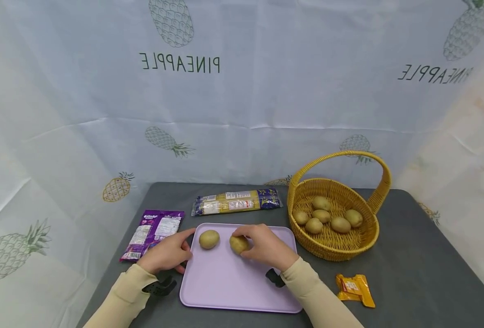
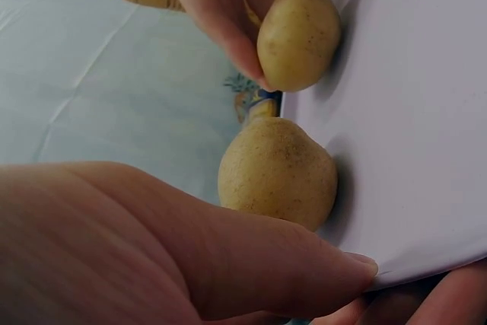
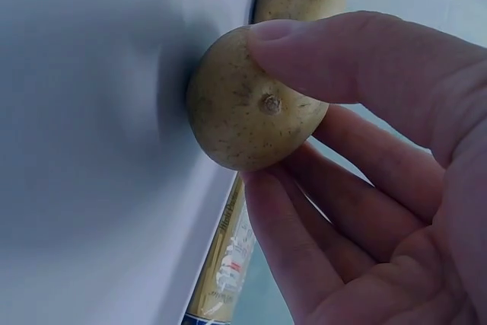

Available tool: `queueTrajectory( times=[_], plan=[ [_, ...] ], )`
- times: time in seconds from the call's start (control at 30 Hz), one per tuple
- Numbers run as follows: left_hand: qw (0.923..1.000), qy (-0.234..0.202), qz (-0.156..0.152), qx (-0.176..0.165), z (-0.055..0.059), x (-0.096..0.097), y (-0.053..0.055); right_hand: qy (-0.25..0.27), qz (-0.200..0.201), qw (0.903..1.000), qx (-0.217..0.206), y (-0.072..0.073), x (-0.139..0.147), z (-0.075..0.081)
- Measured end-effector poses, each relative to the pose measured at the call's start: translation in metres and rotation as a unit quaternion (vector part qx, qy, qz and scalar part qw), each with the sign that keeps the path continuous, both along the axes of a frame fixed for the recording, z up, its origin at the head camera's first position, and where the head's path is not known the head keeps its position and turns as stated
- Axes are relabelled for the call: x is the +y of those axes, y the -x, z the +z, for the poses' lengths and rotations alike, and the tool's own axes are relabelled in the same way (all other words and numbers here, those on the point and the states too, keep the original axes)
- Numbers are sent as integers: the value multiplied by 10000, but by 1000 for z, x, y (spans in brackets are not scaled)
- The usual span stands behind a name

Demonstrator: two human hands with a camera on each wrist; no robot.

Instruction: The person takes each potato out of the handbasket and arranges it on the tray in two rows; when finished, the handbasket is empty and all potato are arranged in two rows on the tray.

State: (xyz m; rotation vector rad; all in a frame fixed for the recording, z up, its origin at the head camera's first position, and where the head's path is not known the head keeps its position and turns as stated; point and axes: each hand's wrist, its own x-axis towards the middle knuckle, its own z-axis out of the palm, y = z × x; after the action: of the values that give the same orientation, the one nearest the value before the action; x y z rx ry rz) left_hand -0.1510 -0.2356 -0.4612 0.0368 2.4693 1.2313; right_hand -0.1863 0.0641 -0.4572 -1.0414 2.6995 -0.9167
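Our left hand (image 1: 165,252) grips the tray (image 1: 221,287) by its edge while our right hand (image 1: 267,247) pinches a potato (image 1: 238,245), likely mid-placement, so the next move calls for letting go gently.

The head view is bright and evenly lit, the cloth (image 1: 246,100) warmer-toned at right. Both wrist views are dimmer — soft shadows darken the tray (image 2: 415,112), and the cloth behind looks hazy.

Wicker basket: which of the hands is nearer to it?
Right. The right hand is over the tray, just left of the wicker basket, pinching a potato; the left hand is farther off, gripping the tray's left rim.
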Motion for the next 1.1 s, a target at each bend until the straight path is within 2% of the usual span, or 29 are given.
queueTrajectory(
  times=[0.27,0.43,0.9,1.1],
  plan=[
    [10000,3,3,18,0,-1,-2,-223,229,9994,141,0,-7,-2],
    [10000,42,-5,-16,1,-1,-1,-332,230,9990,195,0,-8,-3],
    [9999,75,-61,-41,1,-1,1,-291,-169,9989,-336,2,-4,-2],
    [9999,140,-85,-49,2,-1,2,-240,-89,9990,-369,3,-4,-2]
  ],
)
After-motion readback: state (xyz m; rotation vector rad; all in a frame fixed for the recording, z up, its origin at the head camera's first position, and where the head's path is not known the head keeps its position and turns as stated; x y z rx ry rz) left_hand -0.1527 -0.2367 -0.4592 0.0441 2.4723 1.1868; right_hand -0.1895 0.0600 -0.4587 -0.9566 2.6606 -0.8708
